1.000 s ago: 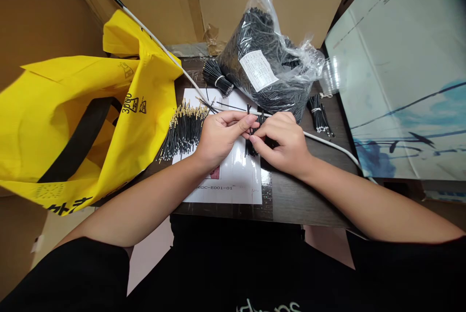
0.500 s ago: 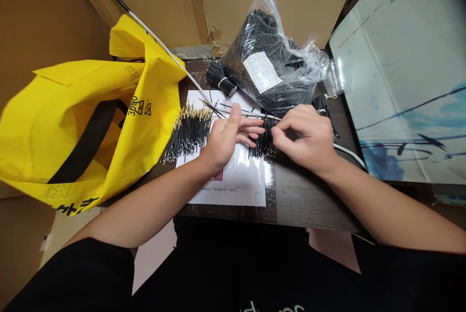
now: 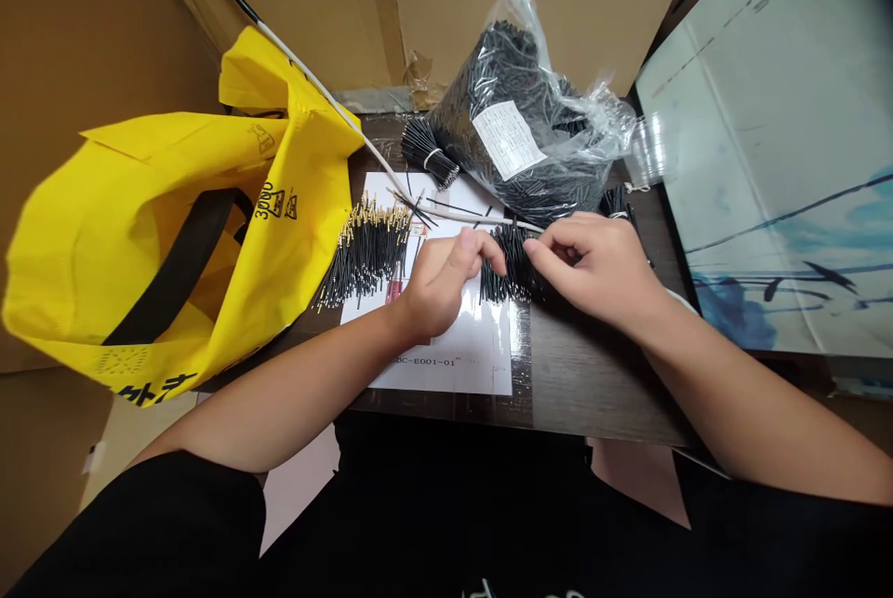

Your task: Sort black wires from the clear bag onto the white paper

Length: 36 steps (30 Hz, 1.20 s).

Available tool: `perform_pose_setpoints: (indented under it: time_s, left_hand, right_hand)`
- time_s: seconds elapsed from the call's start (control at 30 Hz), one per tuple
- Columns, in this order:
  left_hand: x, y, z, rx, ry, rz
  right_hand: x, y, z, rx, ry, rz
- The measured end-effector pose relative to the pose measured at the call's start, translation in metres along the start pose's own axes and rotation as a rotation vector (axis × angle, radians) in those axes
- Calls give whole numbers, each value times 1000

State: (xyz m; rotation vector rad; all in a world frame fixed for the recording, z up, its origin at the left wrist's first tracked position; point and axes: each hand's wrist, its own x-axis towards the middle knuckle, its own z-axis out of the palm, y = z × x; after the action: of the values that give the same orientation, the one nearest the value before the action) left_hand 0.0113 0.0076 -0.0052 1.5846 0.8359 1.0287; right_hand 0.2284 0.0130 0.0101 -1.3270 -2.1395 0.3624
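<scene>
My left hand (image 3: 444,280) is over the printed sheet (image 3: 474,365), between two piles of short black wires. Its fingers are curled, with the thumb lying against the bent index finger; anything held there is too small or hidden to see. To its left lies the larger pile of wires (image 3: 366,249), with gold-coloured tips at the far ends. Beside the smaller wire pile (image 3: 503,268), my right hand (image 3: 593,265) is closed in a pinch. I cannot make out what its thumb and index finger hold.
A clear plastic bag of black wires (image 3: 481,86) stands behind the hands, with a tied wire bundle (image 3: 429,152) beside it. A white cable (image 3: 327,100) crosses the table. At left is a yellow bag (image 3: 160,142); a pale painted panel (image 3: 767,161) stands at right.
My left hand has gone from spread fingers to curled ones and moved slightly right and nearer me. My right hand stays pinched by the smaller pile. The view has shifted slightly.
</scene>
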Motion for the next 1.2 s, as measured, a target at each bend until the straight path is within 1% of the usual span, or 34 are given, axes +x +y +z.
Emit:
perform_pose_setpoints:
  time_s: [0.07,0.13,0.23,0.3,0.4,0.5,0.6,0.73,0.87,1.03,1.2]
  left_hand:
    - [-3,2,-1,49,-102,74]
    - [-5,3,-2,100,-232,173]
    - [-7,3,0,201,-439,341]
    - [-9,2,3,274,-550,421]
    - [-11,2,10,364,-638,480]
    - [-13,3,15,426,-660,522]
    - [-14,3,16,469,-654,552]
    - [-14,4,16,530,-635,586]
    - [-14,5,15,570,-610,601]
    - [-14,4,14,585,-585,611]
    - [-13,3,13,560,-539,637]
  right_hand:
    - [4,-2,-7,-9,-3,34]
    - [8,-4,-11,-23,-29,58]
    - [16,-6,-12,-44,-73,32]
    - [23,-8,-9,-92,-138,-45]
    - [36,-16,-1,-200,-305,-256]
    - [52,-30,12,-265,-459,-444]
    - [70,-45,30,-290,-508,-538]
    - [89,-56,55,-357,-514,-598]
    - [98,-54,72,-421,-464,-632]
    - [97,-49,81,-455,-383,-674]
    - [92,-51,81,-477,-384,-694]
